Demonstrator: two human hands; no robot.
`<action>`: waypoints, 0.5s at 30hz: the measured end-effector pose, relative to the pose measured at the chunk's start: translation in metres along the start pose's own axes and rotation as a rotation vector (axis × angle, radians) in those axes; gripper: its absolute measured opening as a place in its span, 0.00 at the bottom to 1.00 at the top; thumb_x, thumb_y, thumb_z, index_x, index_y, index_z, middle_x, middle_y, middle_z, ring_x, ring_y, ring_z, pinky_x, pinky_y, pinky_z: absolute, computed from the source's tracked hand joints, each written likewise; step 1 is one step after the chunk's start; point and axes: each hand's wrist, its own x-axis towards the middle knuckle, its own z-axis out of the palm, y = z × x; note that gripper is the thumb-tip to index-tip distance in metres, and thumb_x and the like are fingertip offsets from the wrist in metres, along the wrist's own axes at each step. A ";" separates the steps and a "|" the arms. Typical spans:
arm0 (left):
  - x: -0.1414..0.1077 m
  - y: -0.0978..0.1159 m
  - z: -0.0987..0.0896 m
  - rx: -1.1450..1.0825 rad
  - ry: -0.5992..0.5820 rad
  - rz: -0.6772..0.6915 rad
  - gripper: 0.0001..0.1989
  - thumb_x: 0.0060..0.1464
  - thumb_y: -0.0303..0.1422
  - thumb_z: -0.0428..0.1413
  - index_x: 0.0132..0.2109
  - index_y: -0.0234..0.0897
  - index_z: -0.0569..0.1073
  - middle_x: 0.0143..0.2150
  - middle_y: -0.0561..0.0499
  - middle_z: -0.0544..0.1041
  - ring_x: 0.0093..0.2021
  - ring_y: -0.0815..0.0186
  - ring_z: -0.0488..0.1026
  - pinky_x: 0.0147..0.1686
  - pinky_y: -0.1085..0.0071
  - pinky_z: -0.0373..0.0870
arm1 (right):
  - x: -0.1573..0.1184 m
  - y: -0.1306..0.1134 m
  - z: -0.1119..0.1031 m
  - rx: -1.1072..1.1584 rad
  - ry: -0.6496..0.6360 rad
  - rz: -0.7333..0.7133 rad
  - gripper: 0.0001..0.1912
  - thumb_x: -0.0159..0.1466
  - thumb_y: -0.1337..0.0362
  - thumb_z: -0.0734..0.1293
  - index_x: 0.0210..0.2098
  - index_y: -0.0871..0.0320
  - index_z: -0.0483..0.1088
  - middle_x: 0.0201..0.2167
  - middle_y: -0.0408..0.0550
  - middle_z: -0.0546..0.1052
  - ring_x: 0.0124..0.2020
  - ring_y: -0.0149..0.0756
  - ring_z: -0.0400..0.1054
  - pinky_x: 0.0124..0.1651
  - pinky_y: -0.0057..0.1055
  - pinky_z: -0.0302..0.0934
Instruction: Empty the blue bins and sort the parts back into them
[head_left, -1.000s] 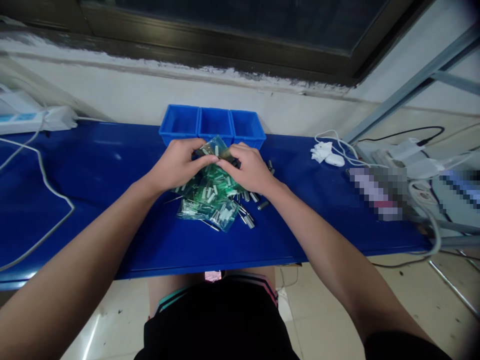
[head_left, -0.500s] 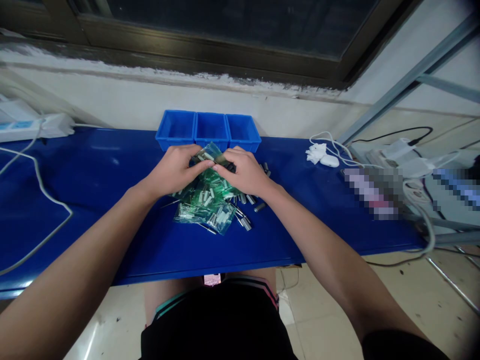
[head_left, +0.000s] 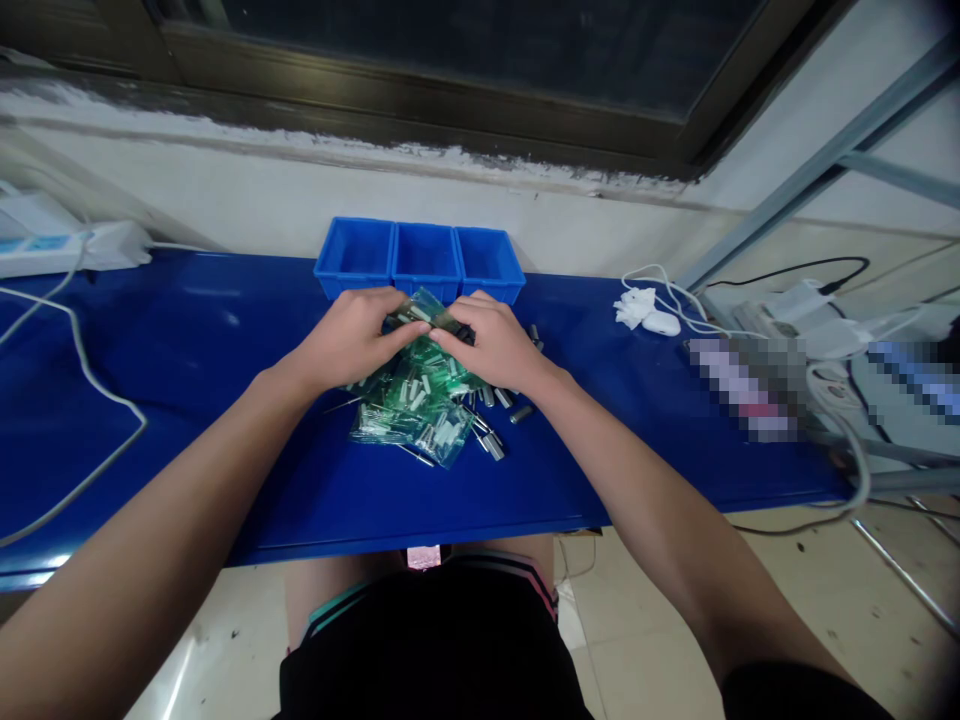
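Observation:
Between my two hands is a small clear greenish plastic bag (head_left: 426, 304) with pale little parts inside. My left hand (head_left: 360, 335) pinches its left side between thumb and fingers. My right hand (head_left: 491, 340) grips the right side, thumb tips nearly meeting. Under and in front of them lies a heap of similar green bags (head_left: 416, 395) holding white and metallic pieces. Loose metal cylinders (head_left: 491, 443) and thin metal rods (head_left: 416, 456) lie around the heap, some partly hidden by my right hand and the bags.
Three joined blue bins (head_left: 425, 255) stand behind my hands against the wall. A white power strip (head_left: 75, 250) with cables is at the left on the blue table (head_left: 187, 350). Crumpled tissue (head_left: 634, 306) and a white case (head_left: 661, 322) lie at the right, near a cable and metal frame (head_left: 795, 160).
Both hands stay on the same bag with almost the same grip. The whole view has shifted very slightly; nothing else visibly differs.

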 end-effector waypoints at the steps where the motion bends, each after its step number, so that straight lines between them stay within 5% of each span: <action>1: 0.000 -0.001 0.000 0.006 0.000 0.002 0.18 0.68 0.44 0.56 0.32 0.40 0.66 0.31 0.50 0.76 0.31 0.62 0.72 0.32 0.65 0.62 | 0.000 0.000 0.000 -0.003 -0.003 0.001 0.18 0.75 0.56 0.65 0.30 0.52 0.58 0.31 0.44 0.70 0.38 0.39 0.63 0.44 0.38 0.56; 15: 0.000 -0.002 -0.001 -0.020 0.010 0.013 0.19 0.68 0.45 0.57 0.31 0.41 0.66 0.30 0.50 0.75 0.31 0.61 0.73 0.34 0.64 0.64 | 0.000 -0.003 -0.003 0.001 -0.017 0.044 0.18 0.76 0.54 0.66 0.31 0.52 0.63 0.30 0.44 0.71 0.38 0.40 0.64 0.44 0.39 0.57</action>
